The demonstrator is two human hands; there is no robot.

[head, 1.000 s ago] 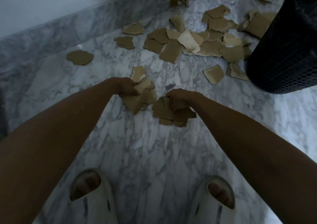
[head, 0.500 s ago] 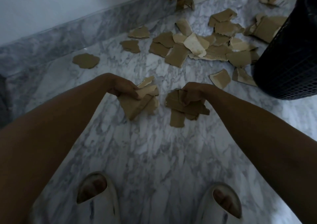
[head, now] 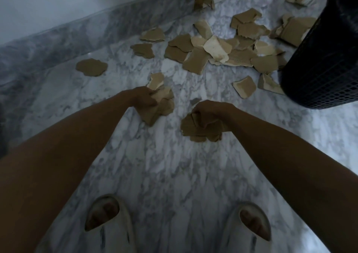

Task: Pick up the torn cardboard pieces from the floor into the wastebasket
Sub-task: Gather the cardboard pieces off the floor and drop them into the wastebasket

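Both hands clutch cardboard bundles: left hand (head: 144, 98), right hand (head: 208, 113). Loose cardboard pieces (head: 195, 62) litter the floor (head: 174, 175) at twelve o'clock; wastebasket (head: 325, 59) at two.

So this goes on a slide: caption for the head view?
Both hands, left and right, grip cardboard scraps above a marble floor beside a wastebasket.

I see tan-brown cardboard pieces (head: 195, 62) on white, grey-veined marble floor (head: 170, 167), a black mesh wastebasket (head: 325, 62), cream slippers (head: 118, 231)
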